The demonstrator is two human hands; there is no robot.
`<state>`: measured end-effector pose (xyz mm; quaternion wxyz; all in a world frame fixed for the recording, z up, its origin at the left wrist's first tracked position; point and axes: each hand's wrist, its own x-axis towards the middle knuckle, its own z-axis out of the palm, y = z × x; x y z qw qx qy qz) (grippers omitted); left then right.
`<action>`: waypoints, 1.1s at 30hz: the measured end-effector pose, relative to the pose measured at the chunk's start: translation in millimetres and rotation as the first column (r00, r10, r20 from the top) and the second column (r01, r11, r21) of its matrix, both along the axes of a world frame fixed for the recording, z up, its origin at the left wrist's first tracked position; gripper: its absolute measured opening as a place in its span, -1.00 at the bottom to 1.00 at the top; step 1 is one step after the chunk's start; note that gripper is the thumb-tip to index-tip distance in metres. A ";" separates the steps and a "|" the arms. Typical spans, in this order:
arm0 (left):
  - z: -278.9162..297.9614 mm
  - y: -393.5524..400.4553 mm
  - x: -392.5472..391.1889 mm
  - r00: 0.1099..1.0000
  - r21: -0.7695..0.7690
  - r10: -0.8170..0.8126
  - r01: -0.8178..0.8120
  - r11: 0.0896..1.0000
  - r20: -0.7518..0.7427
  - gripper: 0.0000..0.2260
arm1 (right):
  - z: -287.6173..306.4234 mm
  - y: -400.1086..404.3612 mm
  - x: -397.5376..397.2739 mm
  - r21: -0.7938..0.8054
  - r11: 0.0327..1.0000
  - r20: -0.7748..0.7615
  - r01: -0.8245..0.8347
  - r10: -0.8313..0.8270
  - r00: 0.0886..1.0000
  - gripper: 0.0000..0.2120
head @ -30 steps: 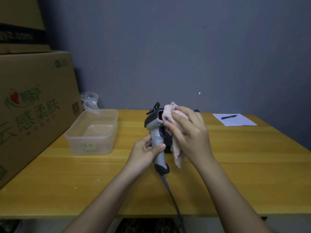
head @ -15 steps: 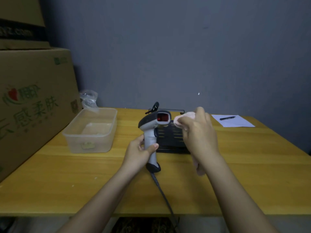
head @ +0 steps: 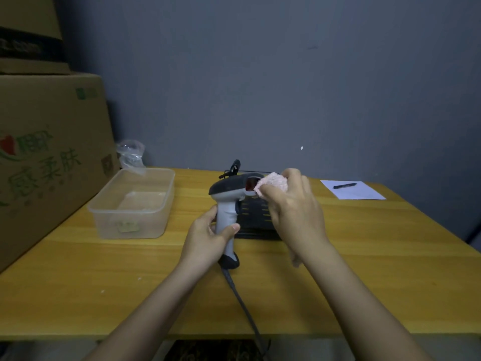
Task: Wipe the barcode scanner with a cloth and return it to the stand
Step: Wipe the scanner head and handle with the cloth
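head view: left hand is gripping the scanner upright, right hand is pressing a bunched cloth to its window; wiping seemingly underway, stand waiting.

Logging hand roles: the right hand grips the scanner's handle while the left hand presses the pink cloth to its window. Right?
Hands are swapped. In the head view, the left hand grips the scanner handle and the right hand presses the pink cloth to its window.
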<state>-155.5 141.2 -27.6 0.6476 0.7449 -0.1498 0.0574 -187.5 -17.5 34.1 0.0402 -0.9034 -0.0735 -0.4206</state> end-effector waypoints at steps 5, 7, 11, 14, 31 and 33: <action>1.8 -1.3 -2.6 1.000 0.029 -0.002 0.002 1.000 0.025 -0.73 | 9.2 -12.9 0.2 0.514 0.821 -0.178 -0.250 0.387 0.905 -0.62; 5.3 -2.2 -1.5 0.999 0.043 -0.001 -0.001 0.999 0.041 -0.74 | 13.4 -13.6 -0.7 0.692 0.661 -0.029 -0.291 0.428 0.903 -0.54; 8.9 -3.5 -2.3 0.999 0.056 -0.005 0.003 0.998 0.037 -0.73 | 5.5 -16.6 -4.1 0.698 0.680 0.093 -0.223 0.223 0.970 -0.60; 9.4 -4.1 -3.1 0.999 0.066 -0.006 0.003 0.998 0.043 -0.73 | -4.1 -10.7 -4.5 0.509 0.838 0.070 -0.200 0.191 0.979 -0.63; 8.2 -0.5 1.3 0.991 0.217 0.070 -0.094 0.972 0.114 -0.64 | -0.2 -10.5 -2.1 0.480 0.869 -0.119 -0.123 0.204 0.972 -0.70; 8.2 -0.8 0.6 0.985 0.276 0.108 -0.142 0.951 0.135 -0.60 | -2.9 -10.7 -1.8 0.561 0.815 -0.126 -0.149 0.262 0.957 -0.69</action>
